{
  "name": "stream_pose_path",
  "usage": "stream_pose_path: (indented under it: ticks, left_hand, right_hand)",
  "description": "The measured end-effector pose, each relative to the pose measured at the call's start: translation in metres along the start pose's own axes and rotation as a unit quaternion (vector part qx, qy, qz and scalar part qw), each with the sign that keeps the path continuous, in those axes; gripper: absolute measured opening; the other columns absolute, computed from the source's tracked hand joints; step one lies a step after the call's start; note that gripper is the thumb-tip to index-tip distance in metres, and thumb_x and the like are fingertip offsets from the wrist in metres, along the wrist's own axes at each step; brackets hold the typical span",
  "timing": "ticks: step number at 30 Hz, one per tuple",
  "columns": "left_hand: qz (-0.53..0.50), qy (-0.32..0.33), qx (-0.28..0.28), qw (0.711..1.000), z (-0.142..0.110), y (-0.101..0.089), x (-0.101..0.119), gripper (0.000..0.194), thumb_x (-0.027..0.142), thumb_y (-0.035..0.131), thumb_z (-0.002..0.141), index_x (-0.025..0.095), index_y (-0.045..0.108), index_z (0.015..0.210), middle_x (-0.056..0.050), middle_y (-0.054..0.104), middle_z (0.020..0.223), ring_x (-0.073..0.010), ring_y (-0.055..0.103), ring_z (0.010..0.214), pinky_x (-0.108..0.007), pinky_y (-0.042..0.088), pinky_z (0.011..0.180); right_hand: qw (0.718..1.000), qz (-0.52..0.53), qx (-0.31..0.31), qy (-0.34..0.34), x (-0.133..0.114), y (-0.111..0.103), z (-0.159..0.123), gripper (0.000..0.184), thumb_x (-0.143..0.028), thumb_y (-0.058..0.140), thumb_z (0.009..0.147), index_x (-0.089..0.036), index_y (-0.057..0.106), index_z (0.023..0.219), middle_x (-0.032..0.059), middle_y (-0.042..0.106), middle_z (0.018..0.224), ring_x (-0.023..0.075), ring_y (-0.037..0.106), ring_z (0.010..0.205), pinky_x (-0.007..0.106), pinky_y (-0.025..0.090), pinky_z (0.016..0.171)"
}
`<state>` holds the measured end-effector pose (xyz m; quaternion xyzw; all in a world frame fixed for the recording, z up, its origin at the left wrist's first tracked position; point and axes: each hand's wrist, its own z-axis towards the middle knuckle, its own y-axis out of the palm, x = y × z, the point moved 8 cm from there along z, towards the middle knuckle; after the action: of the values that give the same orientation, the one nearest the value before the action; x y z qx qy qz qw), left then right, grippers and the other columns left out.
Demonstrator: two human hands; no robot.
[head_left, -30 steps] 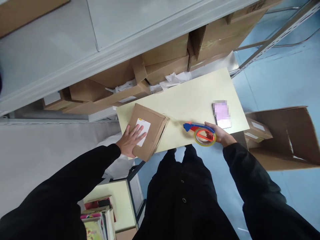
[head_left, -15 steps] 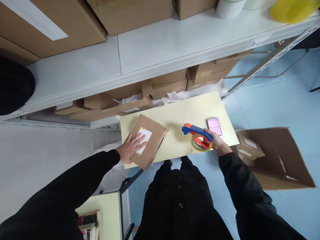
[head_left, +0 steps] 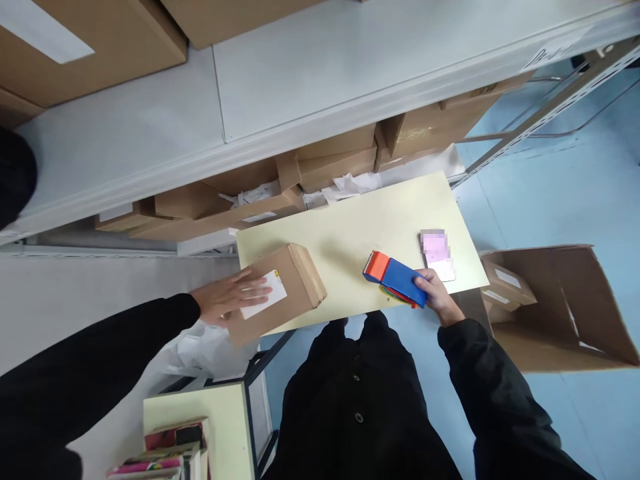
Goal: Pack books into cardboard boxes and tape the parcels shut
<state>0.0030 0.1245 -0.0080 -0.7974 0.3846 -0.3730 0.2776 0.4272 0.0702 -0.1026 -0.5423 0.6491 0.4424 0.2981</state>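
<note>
A brown cardboard box (head_left: 273,290) with a white label is tilted at the left end of the cream tabletop (head_left: 365,213), its taped side facing right. My left hand (head_left: 230,298) grips its left part, fingers over the label and thumb mostly hidden at the near edge. In my right hand (head_left: 433,290) is a blue and orange tape dispenser (head_left: 400,279), held just above the table to the right of the box. Its toothed cutting end points left, and the tape roll is mostly hidden underneath. A phone (head_left: 437,253) lies beyond this hand.
A grey shelf (head_left: 320,87) with cardboard boxes crosses above the table's far side. Open boxes with white paper stand below it. On the right, a large open carton (head_left: 565,307) holds smaller boxes. Books (head_left: 170,453) lie on a cream surface at lower left.
The cardboard box has turned and tipped, with its taped side now showing more. My right hand has rolled the tape dispenser, bringing its broad blue face up and hiding most of the roll.
</note>
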Motion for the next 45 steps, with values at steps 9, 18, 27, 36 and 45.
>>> stream_pose_path:
  ticks: [9,18,27,36,45]
  left_hand:
    - [-0.593,-0.078,0.267,0.756,0.142,-0.101,0.069,0.05,0.041,0.052,0.09,0.019,0.047,0.135,-0.016,0.057,0.132,-0.0257,0.052,0.124,-0.042,0.043,0.099]
    - [-0.729,-0.114,0.294,0.608,0.156,-0.098,0.042,0.032,0.025,0.08,0.067,0.013,0.064,0.092,-0.003,0.069,0.073,-0.0151,0.066,0.072,-0.036,0.049,0.081]
    - [-0.756,-0.118,0.278,0.58,0.139,-0.092,0.043,0.049,0.025,0.076,0.073,0.019,0.057,0.118,-0.009,0.068,0.107,-0.0197,0.061,0.108,-0.037,0.042,0.093]
    - [-0.847,-0.076,0.035,0.525,0.121,-0.062,0.042,0.042,0.025,0.067,0.08,0.021,0.055,0.12,-0.003,0.065,0.085,-0.0154,0.064,0.077,-0.036,0.048,0.08]
    - [-0.731,-0.18,0.014,0.658,0.13,-0.076,0.021,0.042,0.051,0.074,0.069,0.017,0.059,0.088,-0.007,0.067,0.094,-0.0214,0.066,0.088,-0.036,0.052,0.077]
  right_hand:
    - [0.993,-0.045,-0.107,-0.019,-0.02,0.039,-0.011,0.057,-0.067,0.069,0.061,-0.02,0.042,0.042,-0.0042,0.031,0.043,0.0067,0.024,0.04,0.024,0.018,0.04]
    - [0.993,0.001,-0.11,0.029,0.012,0.041,-0.019,0.057,-0.064,0.071,0.06,-0.02,0.04,0.042,-0.0048,0.029,0.041,0.0065,0.024,0.038,0.024,0.016,0.04]
    - [0.997,0.036,-0.039,0.049,0.025,0.038,-0.013,0.057,-0.069,0.071,0.054,-0.021,0.043,0.042,-0.004,0.032,0.04,0.0075,0.024,0.039,0.024,0.017,0.039]
    - [0.997,0.029,-0.054,0.044,0.022,0.042,-0.007,0.055,-0.069,0.071,0.055,-0.019,0.051,0.045,-0.0038,0.037,0.038,0.0074,0.028,0.035,0.023,0.018,0.036]
    - [0.993,0.026,-0.113,0.011,0.005,0.051,0.005,0.053,-0.061,0.071,0.065,-0.019,0.047,0.045,-0.005,0.038,0.04,0.0066,0.032,0.034,0.022,0.021,0.035]
